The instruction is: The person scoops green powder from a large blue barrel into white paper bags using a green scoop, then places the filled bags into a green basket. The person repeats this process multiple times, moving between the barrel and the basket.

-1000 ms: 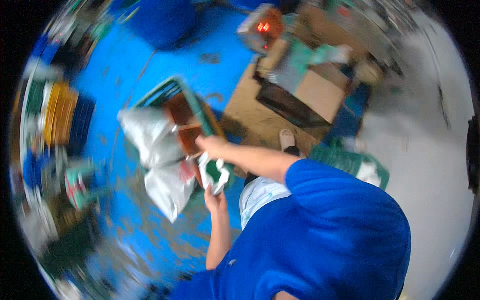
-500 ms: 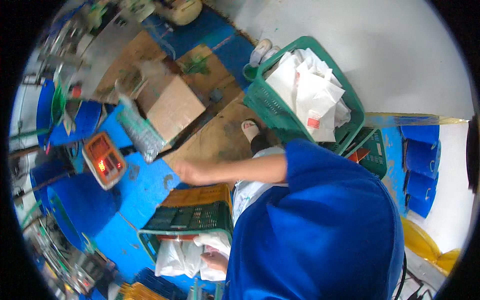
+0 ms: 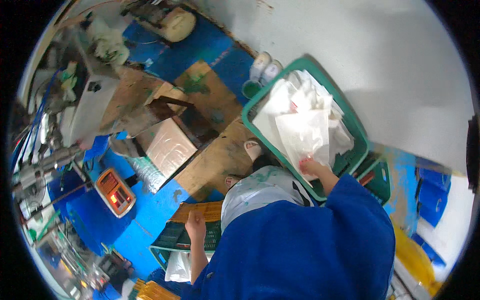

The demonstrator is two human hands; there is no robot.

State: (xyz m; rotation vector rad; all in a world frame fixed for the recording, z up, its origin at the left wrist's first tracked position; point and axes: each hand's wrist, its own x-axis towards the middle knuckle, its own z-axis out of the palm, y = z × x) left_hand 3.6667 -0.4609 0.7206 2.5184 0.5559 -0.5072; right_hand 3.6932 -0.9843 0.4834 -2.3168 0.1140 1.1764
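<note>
My right hand (image 3: 313, 168) is closed on the lower edge of a flat white bag (image 3: 303, 132) with red printing. That bag lies over a loose heap of white bags (image 3: 312, 92) in a tall green basket (image 3: 357, 117) at the right. My left hand (image 3: 196, 223) is raised above a dark green crate (image 3: 172, 234), its fingers curled in and nothing showing between them. White filled bags (image 3: 178, 266) stand in the lower opening of that crate, partly hidden by my left forearm.
A lit orange-and-white scale (image 3: 115, 192) stands at the left, beside blue tubs (image 3: 75, 212). Beyond my feet lies an open cardboard box (image 3: 170, 145) with plastic wrap. White shoes (image 3: 265, 67) stand by the pale wall (image 3: 320, 30). A second green crate (image 3: 381, 182) sits behind the basket.
My right hand has swung from the middle left over to the green basket and taken hold of a white bag. My left hand has come up from the white bags in the lower crate.
</note>
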